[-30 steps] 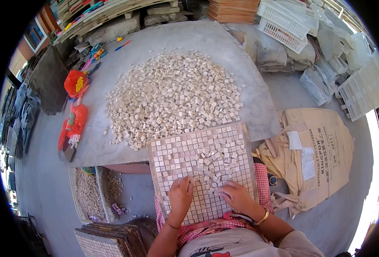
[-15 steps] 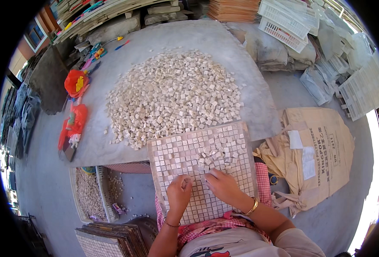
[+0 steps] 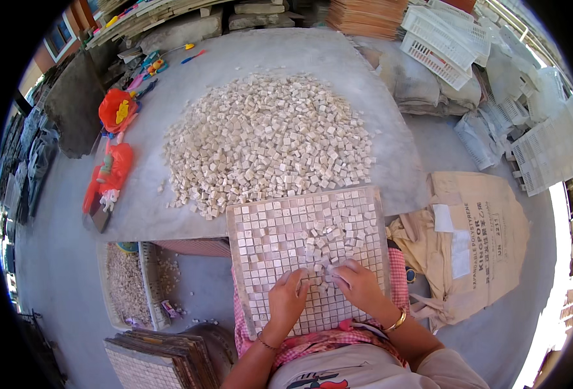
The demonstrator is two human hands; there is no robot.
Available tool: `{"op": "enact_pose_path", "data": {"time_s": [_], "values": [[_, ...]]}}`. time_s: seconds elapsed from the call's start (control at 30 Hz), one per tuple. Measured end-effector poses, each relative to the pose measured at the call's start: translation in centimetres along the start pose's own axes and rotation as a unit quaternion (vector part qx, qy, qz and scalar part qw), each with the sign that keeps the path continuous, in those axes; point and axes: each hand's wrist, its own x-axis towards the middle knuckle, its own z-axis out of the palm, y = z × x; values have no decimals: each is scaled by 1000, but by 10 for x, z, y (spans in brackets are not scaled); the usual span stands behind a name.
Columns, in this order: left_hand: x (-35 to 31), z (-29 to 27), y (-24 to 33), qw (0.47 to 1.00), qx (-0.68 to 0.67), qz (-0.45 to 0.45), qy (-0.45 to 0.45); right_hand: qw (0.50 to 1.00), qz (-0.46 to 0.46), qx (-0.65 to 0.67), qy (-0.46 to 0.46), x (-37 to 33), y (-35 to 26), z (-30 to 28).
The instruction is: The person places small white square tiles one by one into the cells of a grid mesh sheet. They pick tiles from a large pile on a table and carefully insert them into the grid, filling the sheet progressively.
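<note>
A square gridded tray [image 3: 230,241] rests on my lap against the slab's edge, its cells largely filled with small pale stone tiles [image 3: 260,246]. Loose tiles [image 3: 328,235] lie heaped over its upper right part. My left hand [image 3: 287,301] is over the tray's middle, its fingers curled and thumb drawn in; what they pinch, if anything, is too small to make out. Just to its right, my right hand [image 3: 360,286] has its fingertips closed together beside several loose tiles, and its grip is partly hidden.
A big pile of stone tiles [image 3: 273,136] covers the middle of the grey slab [image 3: 390,149]. Red bags [image 3: 116,162] lie at its left. Below stand a white crate [image 3: 149,285] of tiles and stacked filled trays [image 3: 147,363]. A beige sack [image 3: 487,240] lies right.
Both hands have shifted right over the tray, the left one moving further and closer to the right. The view has also moved slightly. Some loose tiles near the right fingertips lie differently.
</note>
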Motion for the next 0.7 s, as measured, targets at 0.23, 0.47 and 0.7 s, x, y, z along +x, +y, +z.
{"op": "enact_pose_path", "data": {"time_s": [0.23,0.47,0.7], "values": [[15,5,-1,995,78,56,4,998,-2,-69,11,-15,-12,26],[2,-6,-4,996,76,49,23,997,18,-47,-61,-19,-1,7],[0,12,8,995,65,63,-53,999,30,17,14,-14,-3,2]]}}
